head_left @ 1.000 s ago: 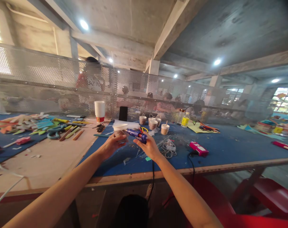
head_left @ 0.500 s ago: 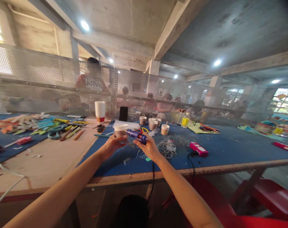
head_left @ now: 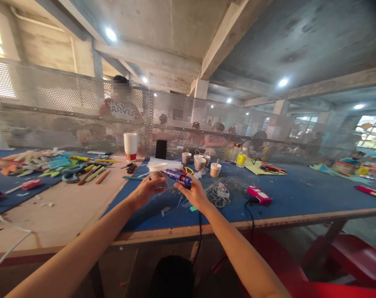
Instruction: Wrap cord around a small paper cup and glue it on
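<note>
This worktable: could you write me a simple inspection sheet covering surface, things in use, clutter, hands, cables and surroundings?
Surface: blue covering beside a bare tan board; small scraps on both.
Things in use: paper cup and glue gun, its tip close to the cup; contact too small to tell.
Clutter: heaped coloured strips, stacked white cups, pink box.
Hands: left hand holds the cup, right hand the glue gun.
Cables: black cord hanging below the right hand, its upper end hidden; white cable at far left.
Surroundings: mesh screen behind, people beyond it; red stool at right.
</note>
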Demonstrator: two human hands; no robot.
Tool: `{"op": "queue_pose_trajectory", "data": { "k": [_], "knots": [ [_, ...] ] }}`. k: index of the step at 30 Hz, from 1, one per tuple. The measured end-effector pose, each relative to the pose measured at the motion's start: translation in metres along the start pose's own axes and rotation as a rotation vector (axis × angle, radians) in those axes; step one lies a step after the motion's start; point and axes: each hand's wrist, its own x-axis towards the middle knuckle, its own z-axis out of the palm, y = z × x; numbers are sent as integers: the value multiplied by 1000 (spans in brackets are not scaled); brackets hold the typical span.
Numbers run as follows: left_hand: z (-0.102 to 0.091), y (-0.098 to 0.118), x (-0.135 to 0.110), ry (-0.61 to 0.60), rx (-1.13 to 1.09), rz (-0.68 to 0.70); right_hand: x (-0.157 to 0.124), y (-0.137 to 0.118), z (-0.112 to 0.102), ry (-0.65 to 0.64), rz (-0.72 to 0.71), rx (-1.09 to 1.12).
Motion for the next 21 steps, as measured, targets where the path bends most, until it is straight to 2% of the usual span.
{"op": "queue_pose_trajectory", "data": {
  "k": [8, 21],
  "knots": [
    [0, 0, 1, 6, -19, -7, 0, 1, 0, 5, 20, 62],
    [-5, -3, 5, 20, -58, -25, 2, -1, -5, 6, 47, 33]
  ]
}}
